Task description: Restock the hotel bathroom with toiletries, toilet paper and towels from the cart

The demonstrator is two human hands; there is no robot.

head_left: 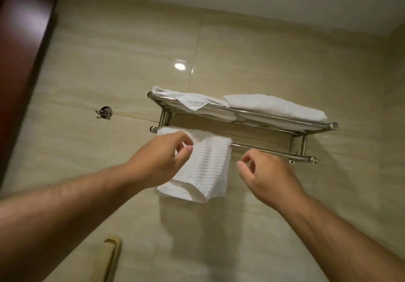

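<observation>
**Waffle towel draped on the lower bar, both hands close by**

A dark wooden door (24,62) borders the left edge, with a chrome hook (105,112) on the beige tiled wall (241,51) beside it. The left hand (162,161) is in front of the upper left of the white waffle towel (208,167), fingers loosely curled, thumb and fingertips apart and pinching nothing; whether it touches the cloth cannot be told. The towel hangs over the left end of the lower bar (263,149) of the towel rack (315,126). Just right of it the right hand (267,172) is under the bar, loosely curled and holding nothing. On the top shelf lie a rumpled towel (188,100) and a folded towel (278,106).
</observation>
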